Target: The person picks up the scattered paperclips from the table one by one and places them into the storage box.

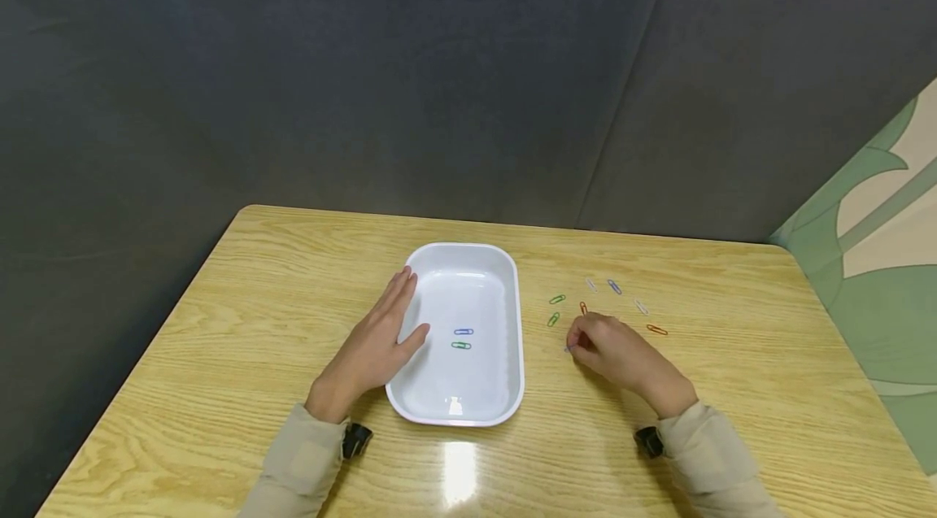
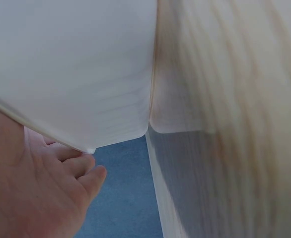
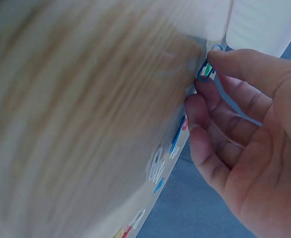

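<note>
My left hand (image 1: 372, 339) rests along the left rim of a white tray (image 1: 512, 339), its fingers straight. In the left wrist view the left hand (image 2: 51, 183) lies against the tray's outer side (image 2: 86, 74). Between thumb and fingertips, my right hand (image 1: 622, 351) pinches a blue paper clip (image 3: 203, 72) just over the table, right of the tray. Inside the tray lie a blue paper clip (image 1: 464, 332) and a green paper clip (image 1: 461, 346). Close to the right hand are two green paper clips (image 1: 553, 319) and an orange-red one (image 1: 583, 307).
Beyond and right of the right hand lie another blue paper clip (image 1: 614, 287), two white paper clips (image 1: 641, 307) and an orange one (image 1: 657, 329). All are on a wooden table (image 1: 241, 323). A dark cloth partition (image 1: 439, 95) stands behind the table's far edge.
</note>
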{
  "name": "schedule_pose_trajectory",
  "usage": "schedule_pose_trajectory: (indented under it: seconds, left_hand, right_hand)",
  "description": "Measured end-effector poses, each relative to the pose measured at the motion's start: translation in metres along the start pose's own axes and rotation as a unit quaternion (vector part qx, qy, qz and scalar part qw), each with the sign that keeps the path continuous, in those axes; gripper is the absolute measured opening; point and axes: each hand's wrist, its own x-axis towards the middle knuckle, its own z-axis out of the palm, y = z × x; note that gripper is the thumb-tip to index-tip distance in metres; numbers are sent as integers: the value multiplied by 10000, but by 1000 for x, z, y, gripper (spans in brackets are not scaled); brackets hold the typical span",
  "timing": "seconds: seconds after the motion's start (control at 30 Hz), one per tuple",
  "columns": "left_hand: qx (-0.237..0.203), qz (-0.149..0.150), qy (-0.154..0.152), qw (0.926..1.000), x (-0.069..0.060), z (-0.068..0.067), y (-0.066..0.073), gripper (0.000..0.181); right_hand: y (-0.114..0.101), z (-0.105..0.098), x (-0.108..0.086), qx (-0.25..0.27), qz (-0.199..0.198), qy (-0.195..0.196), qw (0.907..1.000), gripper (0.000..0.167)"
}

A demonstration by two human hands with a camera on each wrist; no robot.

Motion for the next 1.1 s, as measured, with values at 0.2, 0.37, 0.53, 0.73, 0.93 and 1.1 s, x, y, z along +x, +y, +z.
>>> schedule_pose_trajectory:
  seconds: [0.2, 0.37, 0.53, 0.73, 0.93, 1.1]
  left_hand:
    - [-5, 5, -31, 10000, 0, 0, 0, 75]
    - [-32, -14, -44, 10000, -1, -1, 1, 75]
    - [-19, -25, -69, 10000, -1, -1, 0, 75]
    - [-6, 41, -56, 10000, -1, -1, 0, 75]
    - [-20, 74, -58, 10000, -1, -1, 0, 74]
    - [-25, 71, -69, 9999, -1, -1, -1, 75]
  right_hand:
    - [-2, 3, -1, 3, -8, 196, 9998, 7]
    - [-2, 4, -1, -162, -235, 410, 9988, 5]
    - [-2, 2, -1, -373, -333, 469, 9976, 12]
    - [-3, 1, 0, -488, -356, 582, 9965, 10]
    - [-5, 2, -1, -385, -243, 689, 9966, 9]
    - [-5, 2, 0, -351, -275, 744, 9962, 6]
